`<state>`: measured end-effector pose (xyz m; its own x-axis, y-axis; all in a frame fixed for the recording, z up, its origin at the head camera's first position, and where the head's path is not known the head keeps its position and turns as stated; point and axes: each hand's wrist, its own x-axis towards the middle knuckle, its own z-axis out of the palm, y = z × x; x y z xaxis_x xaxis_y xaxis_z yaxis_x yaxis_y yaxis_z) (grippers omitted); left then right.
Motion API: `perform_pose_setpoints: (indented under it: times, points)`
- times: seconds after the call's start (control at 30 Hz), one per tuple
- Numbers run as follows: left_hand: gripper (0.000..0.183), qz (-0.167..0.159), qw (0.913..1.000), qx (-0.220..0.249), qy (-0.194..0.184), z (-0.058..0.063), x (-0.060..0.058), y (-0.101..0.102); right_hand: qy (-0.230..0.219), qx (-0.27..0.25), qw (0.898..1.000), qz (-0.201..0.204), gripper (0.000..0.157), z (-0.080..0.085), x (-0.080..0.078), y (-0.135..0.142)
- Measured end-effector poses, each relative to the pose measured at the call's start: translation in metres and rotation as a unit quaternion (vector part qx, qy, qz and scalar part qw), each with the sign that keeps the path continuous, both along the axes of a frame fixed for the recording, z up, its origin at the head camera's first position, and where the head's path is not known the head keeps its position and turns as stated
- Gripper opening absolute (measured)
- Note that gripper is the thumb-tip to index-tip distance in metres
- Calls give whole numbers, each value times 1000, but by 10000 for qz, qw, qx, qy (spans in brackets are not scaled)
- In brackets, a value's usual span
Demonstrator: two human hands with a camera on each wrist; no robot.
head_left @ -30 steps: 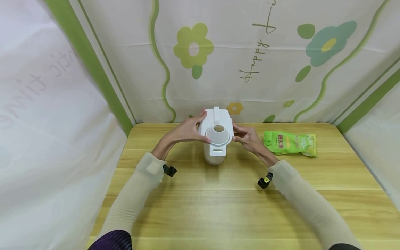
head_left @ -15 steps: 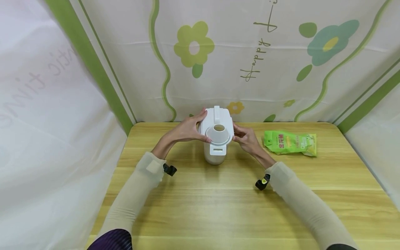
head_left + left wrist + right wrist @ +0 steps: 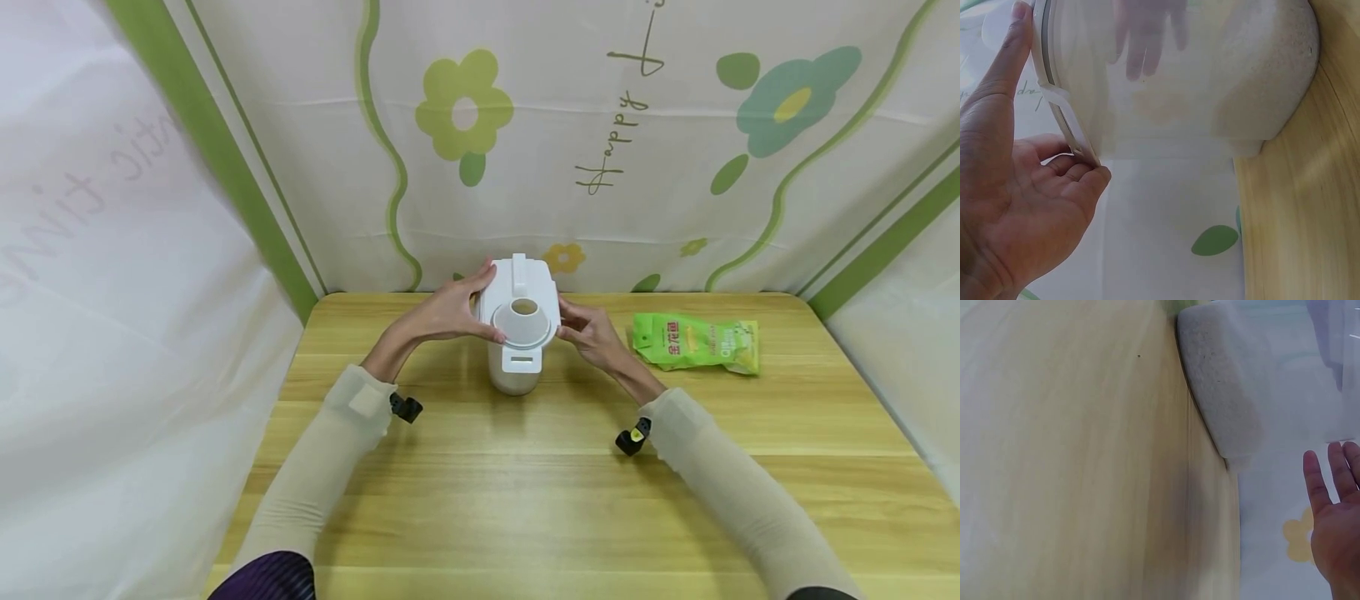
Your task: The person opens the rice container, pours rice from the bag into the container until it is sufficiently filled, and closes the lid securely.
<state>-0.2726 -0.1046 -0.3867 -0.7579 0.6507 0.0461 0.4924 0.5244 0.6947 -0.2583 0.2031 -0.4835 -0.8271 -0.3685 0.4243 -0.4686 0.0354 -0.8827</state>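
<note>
A clear plastic storage container [image 3: 514, 382] stands upright on the table near its back edge. Its white lid [image 3: 498, 287] has a raised bar and a round, cup-like cap [image 3: 517, 327] with an opening on top. A pale, grain-like fill [image 3: 1272, 75] covers the container's bottom. My left hand [image 3: 447, 312] grips the lid's left edge, thumb near the front and fingers toward the back. On the other side my right hand [image 3: 596, 337] holds the lid's right edge with thumb and forefinger. In the right wrist view, its other fingers [image 3: 1316, 481] extend beside the container wall.
A green packet [image 3: 696, 343] with printed lettering lies on the wooden table [image 3: 510, 500], to the right of my right hand. Patterned white curtains [image 3: 525, 150] rise directly behind the table and along both sides.
</note>
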Motion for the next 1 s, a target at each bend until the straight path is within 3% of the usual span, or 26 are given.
perform_pose_setpoints:
  times: [0.23,0.37,0.6,0.8,1.0]
  points:
    - [131,-6,10000,4,-55,-1,-1,1,-62,39,9999,139,82,-1,0,5]
    - [131,-32,10000,-62,-67,0,-1,2,-60,446,9989,-90,78,6,0,9]
    - [128,-235,9992,-161,-274,7,8,-1,-411,1081,9922,-456,51,33,-10,15]
    - [126,-228,9996,-90,-164,15,23,6,-662,1501,9851,-515,59,58,-24,11]
    - [125,184,9991,-365,99,17,34,17,-617,2014,9766,-432,67,76,-38,1]
